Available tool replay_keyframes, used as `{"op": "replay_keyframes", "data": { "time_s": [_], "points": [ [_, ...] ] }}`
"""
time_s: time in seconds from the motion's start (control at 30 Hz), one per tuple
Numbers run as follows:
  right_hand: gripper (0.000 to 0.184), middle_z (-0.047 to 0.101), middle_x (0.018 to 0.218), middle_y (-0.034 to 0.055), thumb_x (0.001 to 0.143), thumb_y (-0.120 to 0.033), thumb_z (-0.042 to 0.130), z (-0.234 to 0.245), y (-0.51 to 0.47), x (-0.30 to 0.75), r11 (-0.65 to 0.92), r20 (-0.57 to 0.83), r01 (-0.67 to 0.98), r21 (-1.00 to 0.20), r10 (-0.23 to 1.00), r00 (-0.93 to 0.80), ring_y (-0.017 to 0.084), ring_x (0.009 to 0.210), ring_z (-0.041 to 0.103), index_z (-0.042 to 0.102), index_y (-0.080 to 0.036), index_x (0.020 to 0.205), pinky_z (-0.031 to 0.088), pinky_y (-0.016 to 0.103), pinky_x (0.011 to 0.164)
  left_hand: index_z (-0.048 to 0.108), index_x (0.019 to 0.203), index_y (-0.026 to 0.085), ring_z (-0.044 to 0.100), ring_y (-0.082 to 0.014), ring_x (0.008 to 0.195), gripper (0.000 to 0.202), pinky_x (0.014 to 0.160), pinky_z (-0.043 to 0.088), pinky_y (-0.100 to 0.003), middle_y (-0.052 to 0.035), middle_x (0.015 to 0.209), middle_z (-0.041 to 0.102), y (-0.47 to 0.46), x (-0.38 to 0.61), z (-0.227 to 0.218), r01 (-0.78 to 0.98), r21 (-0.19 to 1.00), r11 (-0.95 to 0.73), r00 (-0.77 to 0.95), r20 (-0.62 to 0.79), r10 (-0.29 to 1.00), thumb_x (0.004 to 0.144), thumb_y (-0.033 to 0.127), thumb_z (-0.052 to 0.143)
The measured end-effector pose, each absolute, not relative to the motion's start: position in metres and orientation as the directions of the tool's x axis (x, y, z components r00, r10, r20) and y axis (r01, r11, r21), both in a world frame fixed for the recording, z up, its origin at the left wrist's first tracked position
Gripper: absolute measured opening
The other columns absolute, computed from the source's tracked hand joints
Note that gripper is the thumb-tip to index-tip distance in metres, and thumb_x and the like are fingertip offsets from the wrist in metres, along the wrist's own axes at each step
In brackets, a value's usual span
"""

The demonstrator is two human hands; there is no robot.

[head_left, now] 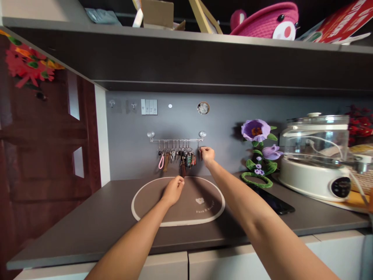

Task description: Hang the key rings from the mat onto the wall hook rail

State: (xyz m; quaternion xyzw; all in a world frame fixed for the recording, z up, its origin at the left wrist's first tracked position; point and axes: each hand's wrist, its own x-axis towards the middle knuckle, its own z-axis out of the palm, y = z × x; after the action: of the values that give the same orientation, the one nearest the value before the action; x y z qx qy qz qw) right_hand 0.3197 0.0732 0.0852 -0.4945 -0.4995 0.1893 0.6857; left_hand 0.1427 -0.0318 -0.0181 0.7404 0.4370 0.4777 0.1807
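The keys (177, 155) hang in bunches on a rail (176, 140) fixed to the wall above the surface (96, 217); they look small, stiff and light, probably easiest to take by the ring. The right hand (207, 154) has its fingers pinched closed on the last key (200, 153) at the rail's right end; the left hand (174, 189) hangs lower over the oval mat (151, 202), fingers curled together just under a dark key strap (183, 170), whether touching it I cannot tell.
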Motion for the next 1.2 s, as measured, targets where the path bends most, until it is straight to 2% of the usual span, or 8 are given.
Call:
{"op": "replay_keyframes", "data": {
  "time_s": [0.1, 0.17, 0.37, 0.57, 0.67, 0.77, 0.9, 1.2],
  "points": [
    [0.018, 0.058, 0.055, -0.0001, 0.064, -0.030, 0.049, 0.080, 0.067, 0.319, 0.411, 0.467, 0.222, -0.884, 0.748, 0.472, 0.009, 0.045, 0.045, 0.059, -0.016, 0.066, 0.035, 0.021, 0.046, 0.051, 0.085, 0.017, 0.054, -0.0120, 0.069, 0.013, 0.066, 0.042, -0.024, -0.0017, 0.076, 0.058, -0.031, 0.143, -0.018, 0.477, 0.692, -0.542, 0.147, 0.545, 0.825, 0.080, 0.023, 0.041],
    [0.017, 0.060, 0.060, 0.0012, 0.065, -0.029, 0.048, 0.076, 0.063, 0.319, 0.441, 0.496, 0.228, -0.868, 0.758, 0.423, 0.010, 0.050, 0.049, 0.059, -0.017, 0.067, 0.038, 0.021, 0.050, 0.052, 0.087, 0.017, 0.053, -0.0118, 0.068, 0.015, 0.066, 0.042, -0.025, -0.0017, 0.077, 0.058, -0.031, 0.143, -0.020, 0.486, 0.684, -0.544, 0.145, 0.551, 0.822, 0.079, 0.024, 0.042],
    [0.018, 0.064, 0.086, 0.0052, 0.066, -0.023, 0.049, 0.061, 0.042, 0.322, 0.433, 0.535, 0.324, -0.841, 0.752, 0.385, 0.015, 0.077, 0.056, 0.059, -0.017, 0.080, 0.042, 0.027, 0.075, 0.049, 0.108, 0.015, 0.052, -0.0112, 0.067, 0.032, 0.068, 0.042, -0.025, -0.0014, 0.079, 0.057, -0.030, 0.142, -0.022, 0.515, 0.651, -0.557, 0.173, 0.558, 0.812, 0.078, 0.027, 0.045],
    [0.034, 0.059, 0.082, 0.0025, 0.068, -0.026, 0.052, 0.053, -0.012, 0.314, 0.504, 0.582, 0.338, -0.795, 0.791, 0.189, 0.014, 0.076, 0.052, 0.055, -0.017, 0.100, 0.041, 0.029, 0.076, 0.023, 0.134, 0.015, 0.050, -0.0093, 0.063, 0.069, 0.068, 0.042, -0.024, 0.0017, 0.074, 0.053, -0.053, 0.140, 0.005, 0.410, 0.733, -0.543, 0.117, 0.548, 0.828, 0.073, 0.024, 0.053],
    [0.051, 0.055, 0.074, -0.0009, 0.069, -0.030, 0.054, 0.051, -0.045, 0.307, 0.571, 0.610, 0.288, -0.769, 0.791, 0.058, 0.013, 0.067, 0.049, 0.045, -0.020, 0.118, 0.041, 0.028, 0.071, 0.005, 0.139, 0.020, 0.047, -0.0076, 0.057, 0.085, 0.065, 0.040, -0.022, 0.0068, 0.063, 0.048, -0.074, 0.134, 0.026, 0.377, 0.695, -0.612, 0.172, 0.597, 0.784, 0.071, 0.019, 0.056],
    [0.073, 0.050, 0.067, -0.0042, 0.069, -0.030, 0.055, 0.046, -0.077, 0.299, 0.620, 0.626, 0.237, -0.748, 0.778, -0.061, 0.011, 0.058, 0.043, 0.022, -0.024, 0.134, 0.040, 0.027, 0.065, -0.006, 0.138, 0.021, 0.045, -0.0069, 0.058, 0.091, 0.064, 0.039, -0.021, 0.0071, 0.064, 0.047, -0.098, 0.126, 0.041, 0.364, 0.631, -0.685, 0.213, 0.660, 0.721, 0.071, 0.014, 0.054],
    [0.089, 0.050, 0.066, -0.0051, 0.070, -0.027, 0.056, 0.032, -0.111, 0.292, 0.669, 0.635, 0.155, -0.727, 0.741, -0.217, 0.010, 0.054, 0.040, -0.002, -0.024, 0.138, 0.039, 0.025, 0.060, -0.012, 0.137, 0.020, 0.044, -0.0070, 0.061, 0.093, 0.066, 0.038, -0.021, 0.0057, 0.068, 0.047, -0.128, 0.113, 0.037, 0.387, 0.580, -0.717, 0.245, 0.685, 0.686, 0.071, 0.013, 0.053],
    [0.092, 0.048, 0.067, -0.0052, 0.071, -0.024, 0.055, 0.005, -0.137, 0.286, 0.664, 0.601, 0.150, -0.732, 0.734, -0.315, 0.009, 0.057, 0.042, -0.009, -0.022, 0.138, 0.038, 0.023, 0.058, -0.020, 0.135, 0.021, 0.044, -0.0062, 0.060, 0.097, 0.064, 0.037, -0.019, 0.0072, 0.067, 0.047, -0.149, 0.098, -0.001, 0.379, 0.634, -0.674, 0.249, 0.632, 0.734, 0.070, 0.013, 0.053]
  ]
}}
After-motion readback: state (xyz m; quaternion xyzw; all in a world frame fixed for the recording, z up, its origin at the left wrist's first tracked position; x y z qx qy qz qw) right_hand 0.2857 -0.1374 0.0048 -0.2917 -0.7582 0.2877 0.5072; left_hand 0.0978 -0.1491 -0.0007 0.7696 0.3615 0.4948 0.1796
